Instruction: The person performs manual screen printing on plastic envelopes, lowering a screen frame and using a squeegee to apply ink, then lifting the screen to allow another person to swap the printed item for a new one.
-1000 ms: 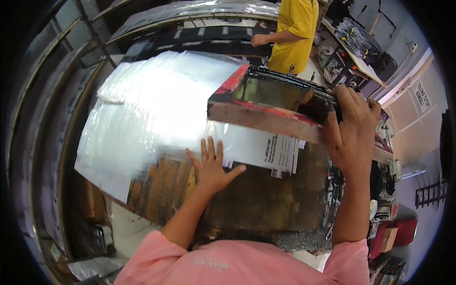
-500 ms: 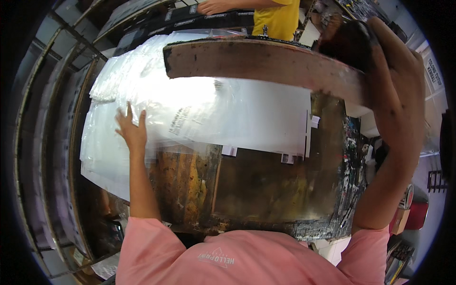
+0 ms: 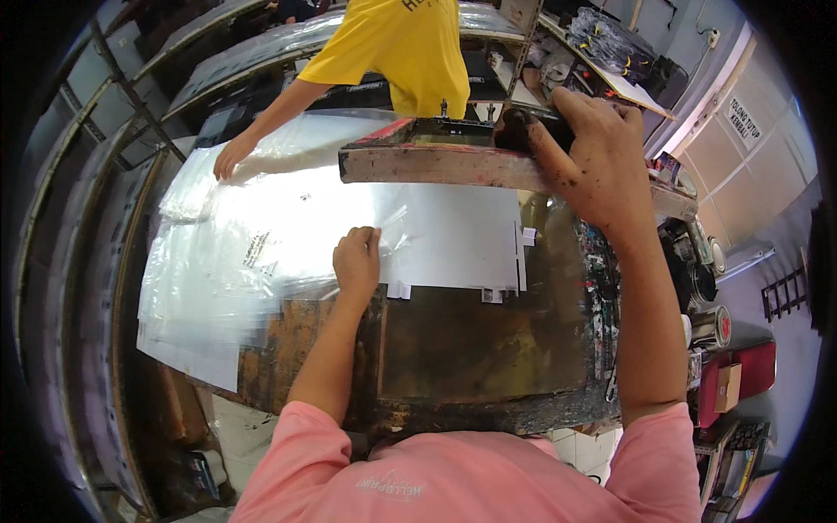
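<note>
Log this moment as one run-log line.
left hand: pressing clear plastic bag flat on worktable | right hand: gripping raised screen frame | co-worker's hand: on bag stack

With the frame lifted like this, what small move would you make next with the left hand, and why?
Probably slide the clear bag into the white corner tabs. The left hand rests on its edge, and the right hand holds the frame raised above it.
</note>
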Tool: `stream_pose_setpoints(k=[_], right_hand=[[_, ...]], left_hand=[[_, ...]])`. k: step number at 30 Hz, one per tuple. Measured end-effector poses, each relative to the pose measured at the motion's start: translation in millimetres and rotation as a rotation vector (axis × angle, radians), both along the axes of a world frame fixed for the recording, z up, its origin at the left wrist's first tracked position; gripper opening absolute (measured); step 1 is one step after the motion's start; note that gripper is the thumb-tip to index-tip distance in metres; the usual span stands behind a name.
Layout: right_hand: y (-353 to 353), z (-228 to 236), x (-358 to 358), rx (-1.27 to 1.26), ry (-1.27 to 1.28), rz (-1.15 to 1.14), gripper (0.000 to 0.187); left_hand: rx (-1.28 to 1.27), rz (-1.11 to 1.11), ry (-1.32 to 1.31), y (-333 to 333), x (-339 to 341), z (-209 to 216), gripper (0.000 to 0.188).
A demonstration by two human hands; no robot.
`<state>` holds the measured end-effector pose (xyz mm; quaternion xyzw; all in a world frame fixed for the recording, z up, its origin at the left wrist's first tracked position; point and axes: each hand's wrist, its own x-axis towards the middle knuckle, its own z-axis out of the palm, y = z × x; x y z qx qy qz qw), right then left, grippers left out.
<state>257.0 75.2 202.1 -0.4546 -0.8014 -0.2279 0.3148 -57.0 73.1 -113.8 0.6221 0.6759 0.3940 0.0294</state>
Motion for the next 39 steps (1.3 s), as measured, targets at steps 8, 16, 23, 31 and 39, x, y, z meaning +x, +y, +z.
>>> stream_pose_setpoints(k=[8, 16, 23, 31, 39], right_hand=[[9.2, 3.7, 12.0, 0.018, 0.007, -0.061, 0.046], [-1.1, 13.4, 9.7, -0.101, 0.083, 0.007, 0.056], [3.8, 6.6, 17.1, -0.14, 0.108, 0.038, 0.055], [6.8, -2.4, 14.1, -0.165, 0.009, 0.002, 0.053], [-42.0, -161.6, 38.4, -0.578, -0.249, 0.027, 0.056]], left_hand=[[-0.165, -0.477, 0.352, -63.3, 95.5, 26.1, 0.095], [-0.187, -0.621, 0.339, -56.0, 176.3, 33.6, 0.119], [-0.168, -0.665, 0.333, -60.8, 172.3, 30.4, 0.113], [-0.083, -0.39, -0.456, -59.3, 106.6, 78.7, 0.096], [-0.184, -0.245, -0.38, -135.4, 43.6, 71.4, 0.102]])
